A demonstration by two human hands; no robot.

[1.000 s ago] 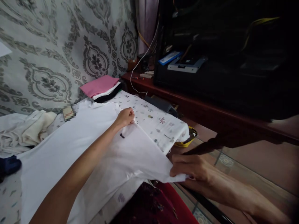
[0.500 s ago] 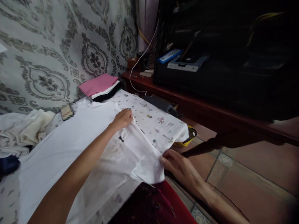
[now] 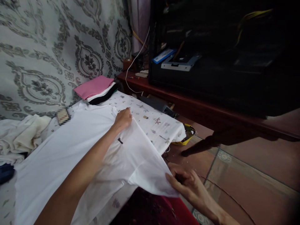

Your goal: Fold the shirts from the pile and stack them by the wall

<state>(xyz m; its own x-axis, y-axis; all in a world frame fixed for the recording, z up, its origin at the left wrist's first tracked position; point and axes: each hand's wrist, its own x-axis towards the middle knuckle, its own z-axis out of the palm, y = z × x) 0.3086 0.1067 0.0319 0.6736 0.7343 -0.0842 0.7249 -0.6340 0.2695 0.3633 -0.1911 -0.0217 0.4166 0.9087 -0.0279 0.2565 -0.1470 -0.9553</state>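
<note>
A white T-shirt (image 3: 77,140) with a small dark print on its chest lies spread over a bed or table covered by a patterned sheet (image 3: 152,123). My left hand (image 3: 123,118) is closed on the shirt at the shoulder, near the collar. Beyond the near right edge, my right hand (image 3: 185,179) pinches the end of the sleeve, which is stretched taut between both hands. The shirt's lower end runs out of view under my left arm.
Folded clothes (image 3: 95,87), pink on top, are stacked at the back. Crumpled cream cloth (image 3: 21,137) lies at left, with a dark blue item (image 3: 6,172) below. A dark red wooden stand (image 3: 187,107) borders the right side, above a tiled floor (image 3: 246,168). A yellow-edged bag (image 3: 187,134) sits below the sheet's corner.
My right hand has moved down and to the right with the sleeve, pulling out its wrinkles. My left hand keeps its hold at the shoulder. The view has shifted slightly.
</note>
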